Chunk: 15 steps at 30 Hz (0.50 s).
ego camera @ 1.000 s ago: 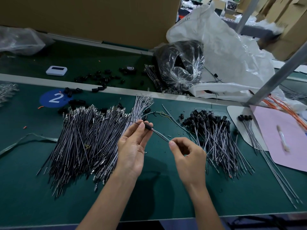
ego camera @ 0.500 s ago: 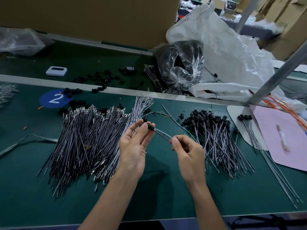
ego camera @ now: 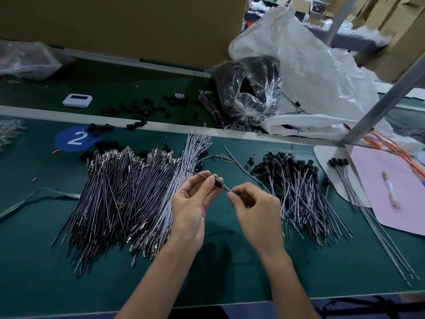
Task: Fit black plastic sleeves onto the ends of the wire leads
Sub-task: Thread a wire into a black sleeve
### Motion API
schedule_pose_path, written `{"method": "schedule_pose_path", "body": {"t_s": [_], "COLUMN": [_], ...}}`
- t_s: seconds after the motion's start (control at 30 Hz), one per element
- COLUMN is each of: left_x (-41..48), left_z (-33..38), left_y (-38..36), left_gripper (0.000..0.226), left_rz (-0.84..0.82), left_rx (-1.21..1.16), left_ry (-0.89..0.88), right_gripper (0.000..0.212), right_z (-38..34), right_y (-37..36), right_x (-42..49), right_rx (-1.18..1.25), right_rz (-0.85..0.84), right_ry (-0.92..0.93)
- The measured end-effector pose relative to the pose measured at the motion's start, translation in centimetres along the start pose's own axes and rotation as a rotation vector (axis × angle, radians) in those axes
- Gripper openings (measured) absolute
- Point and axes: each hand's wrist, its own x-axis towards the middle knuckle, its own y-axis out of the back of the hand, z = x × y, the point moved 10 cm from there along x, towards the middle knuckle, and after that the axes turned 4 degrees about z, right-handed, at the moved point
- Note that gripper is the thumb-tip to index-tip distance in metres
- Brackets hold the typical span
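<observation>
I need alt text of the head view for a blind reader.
A left hand pinches a black sleeve on one wire lead while the right hand pinches the wire, above a green table. Bare leads lie left, sleeved leads right.

A head-worn wide-angle camera looks forward and steeply down from above and behind the hands. It sits close. Both forearms rise from the bottom edge, and the left hand [ego camera: 190,203] and right hand [ego camera: 255,210] meet just below the middle of the picture, pinching one wire lead [ego camera: 225,187] between them. The table [ego camera: 34,261] spreads wide to the left and right of the hands, and its near edge shows just below the forearms. Beyond the hands the view reaches the far side of the table, up to a cardboard panel [ego camera: 115,24] and a white plastic bag [ego camera: 310,65]. Towards the borders the wide lens bows straight lines, as with the slanting metal post [ego camera: 379,107] beyond the right hand.
</observation>
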Motion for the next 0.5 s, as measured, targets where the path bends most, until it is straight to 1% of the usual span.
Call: {"method": "schedule_pose_path", "body": {"t_s": [0.13, 0.2, 0.3, 0.4, 0.5], "left_x": [-0.1, -0.2, -0.5, -0.5, -0.4], "left_z": [0.1, 0.1, 0.0, -0.1, -0.1], "left_y": [0.0, -0.2, -0.5, -0.7, -0.6], "left_gripper": [0.031, 0.032, 0.033, 0.033, 0.033], "left_rz": [-0.015, -0.027, -0.039, -0.065, -0.079], "left_rx": [0.023, 0.033, 0.057, 0.098, 0.131], "left_ry": [-0.013, -0.019, -0.022, -0.024, -0.016], "right_gripper": [0.013, 0.016, 0.014, 0.007, 0.025], "right_z": [-0.1, -0.4, -1.4, -1.3, -1.0], "right_y": [-0.7, -0.9, -0.6, -0.6, -0.7], "right_x": [-0.1, -0.1, 0.1, 0.2, 0.1], "right_rx": [-0.050, -0.077, -0.086, -0.047, -0.014], "right_rz": [-0.097, -0.118, -0.081, -0.067, -0.088], "right_ry": [0.015, 0.032, 0.083, 0.045, 0.007]}}
